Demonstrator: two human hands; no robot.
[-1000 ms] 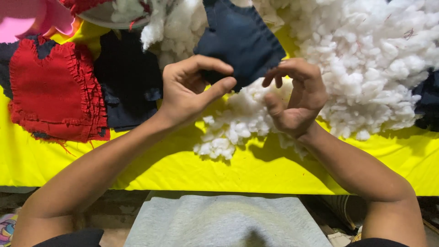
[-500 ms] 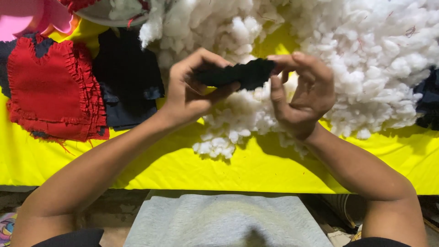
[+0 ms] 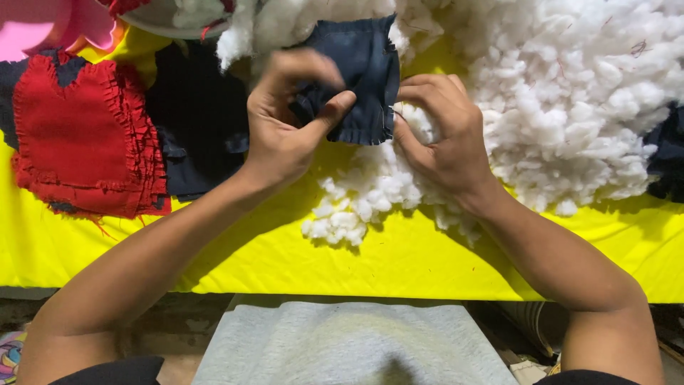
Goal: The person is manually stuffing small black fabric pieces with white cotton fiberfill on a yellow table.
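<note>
The left hand (image 3: 285, 125) pinches a small dark navy fabric piece with a frayed edge (image 3: 360, 71), thumb on top, while the right hand (image 3: 442, 135) touches its right edge. Both hands rest over loose white stuffing fibre (image 3: 570, 93) heaped on the yellow-covered counter (image 3: 249, 257). A red frayed fabric piece (image 3: 78, 135) lies well left.

Dark navy cloth pouch (image 3: 363, 71): matt woven fabric, frayed fringe along edges. White stuffing (image 3: 570, 93): fluffy, clumpy fibre, soft-looking. Yellow table cover (image 3: 399, 264): smooth cloth, slight sheen. Red fabric pieces (image 3: 85, 135): matt, rough ruffled edges, loose threads.
</note>
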